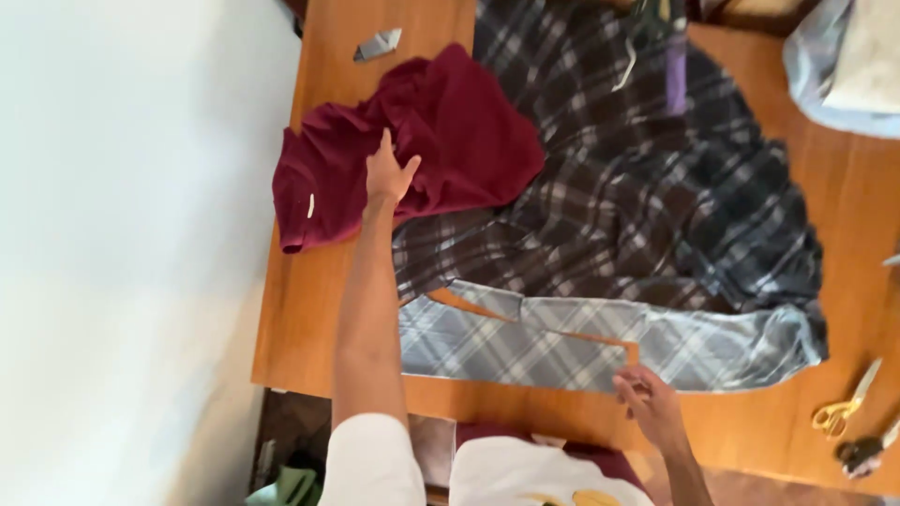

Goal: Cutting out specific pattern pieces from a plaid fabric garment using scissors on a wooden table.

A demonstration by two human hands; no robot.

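— Where, the maroon garment (427, 141)?
— Far left on the wooden table (309, 309), crumpled, overlapping the left edge of the dark plaid fabric (647, 187). Stretched roughly along a line from near-left to far-right.

— And from the hands?
— Straight under the left hand (387, 173): arm reached far out, fingers spread, palm pressed on the cloth near its middle. Well away from the right hand (649, 398), up and to the left of it. Left hand clearly the nearer.

— Right hand doing what?
— Sitting at the near edge of the table, fingers curled at the near border of the lighter plaid piece (525, 347). Pinching the cloth or only touching it: cannot tell.

— Lie of that lighter piece?
— Long axis left to right along the near side, just beyond the right hand, joined to the dark plaid further back.

— Any labels or packages?
— A small white tag (310, 205) on the maroon garment, near its left end, a short upright strip. A small grey folded scrap (378, 44) far left on bare wood, apart from the garment. A pale blue and white bundle (844, 66) at the far right corner. No signs.

— Tools?
— Yellow-handled scissors (844, 403) near right, blades pointing away, with a dark tool (862, 453) just beside them. Both well apart from either hand.
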